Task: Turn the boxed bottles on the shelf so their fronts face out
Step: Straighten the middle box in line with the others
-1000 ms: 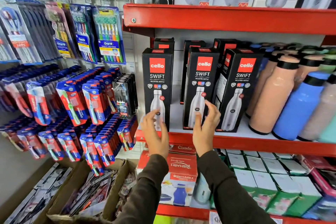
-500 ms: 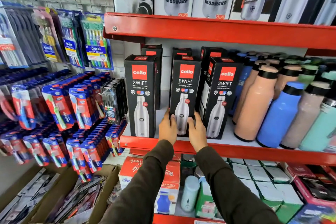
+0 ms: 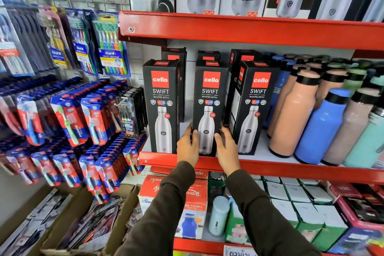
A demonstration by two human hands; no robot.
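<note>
Middle Cello Swift box [image 3: 209, 97] on red shelf [image 3: 291, 169] is gripped at its base by left hand [image 3: 188, 147] and right hand [image 3: 227, 149]; front faces out.

Illumination bright and even, with soft shadows under the red shelf [image 3: 249, 31]. Glossy highlights show on the loose bottles [image 3: 320, 127]. Wide-angle bending and blur affect the edges, notably the toothbrush packs [image 3: 31, 110] at left.
</note>
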